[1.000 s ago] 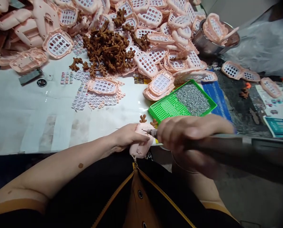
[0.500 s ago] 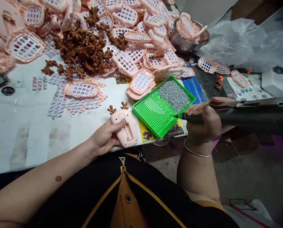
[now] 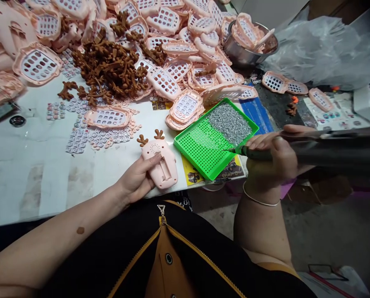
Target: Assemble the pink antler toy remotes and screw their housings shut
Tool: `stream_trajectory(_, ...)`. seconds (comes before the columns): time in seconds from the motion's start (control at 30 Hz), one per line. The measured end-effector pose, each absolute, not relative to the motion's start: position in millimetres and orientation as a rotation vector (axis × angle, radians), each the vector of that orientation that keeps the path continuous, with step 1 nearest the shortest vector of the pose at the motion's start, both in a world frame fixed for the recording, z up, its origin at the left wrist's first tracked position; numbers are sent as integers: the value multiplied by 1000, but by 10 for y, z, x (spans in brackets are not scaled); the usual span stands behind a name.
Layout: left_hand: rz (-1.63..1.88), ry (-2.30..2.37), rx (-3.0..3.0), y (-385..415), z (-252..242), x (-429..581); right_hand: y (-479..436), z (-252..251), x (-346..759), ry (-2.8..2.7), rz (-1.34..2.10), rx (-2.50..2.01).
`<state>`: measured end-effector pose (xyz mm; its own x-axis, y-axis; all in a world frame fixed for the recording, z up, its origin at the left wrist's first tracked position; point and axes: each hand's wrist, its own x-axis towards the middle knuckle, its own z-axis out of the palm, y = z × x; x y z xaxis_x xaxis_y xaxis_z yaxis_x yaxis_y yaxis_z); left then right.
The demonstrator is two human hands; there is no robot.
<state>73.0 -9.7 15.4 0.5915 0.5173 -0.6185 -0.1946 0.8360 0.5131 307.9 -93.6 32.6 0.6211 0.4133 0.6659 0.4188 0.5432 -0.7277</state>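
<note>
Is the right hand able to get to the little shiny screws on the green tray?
Probably yes. The right hand holds an electric screwdriver with its tip already over the green tray, and nothing seems to stand between that tip and the small screws.

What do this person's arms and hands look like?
Both arms are bare, with no gloves on the left hand or right hand. A thin silver bangle circles the right wrist, a small round mark sits on the left forearm, and a black sleeve with a tan edge shows at the right upper arm.
</note>
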Motion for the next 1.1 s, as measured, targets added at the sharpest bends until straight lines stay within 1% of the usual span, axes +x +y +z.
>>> stream_trajectory(0.1, 493, 881, 346, -117, 202, 780, -971, 463, 2914, -978, -15, -992)
stream_trajectory(0.17, 537, 901, 301, -123, 204, 820, -1016, 533, 2758, -999, 43, -969)
stream_trajectory(0.33, 599, 884, 286, -124, 108, 868, -1130, 554, 2388, -1057, 363, -868)
stream_trajectory(0.4, 603, 860, 295, -125, 73, 868, -1144, 529, 2314, -1114, 442, -835)
stream_trajectory(0.97, 559, 822, 322, -127, 96, 910, -994, 339, 2263, -1191, 700, -741)
stream_trajectory(1.1, 548, 818, 335, -112, 58, 903, -979, 380, 2229, -1198, 726, -710)
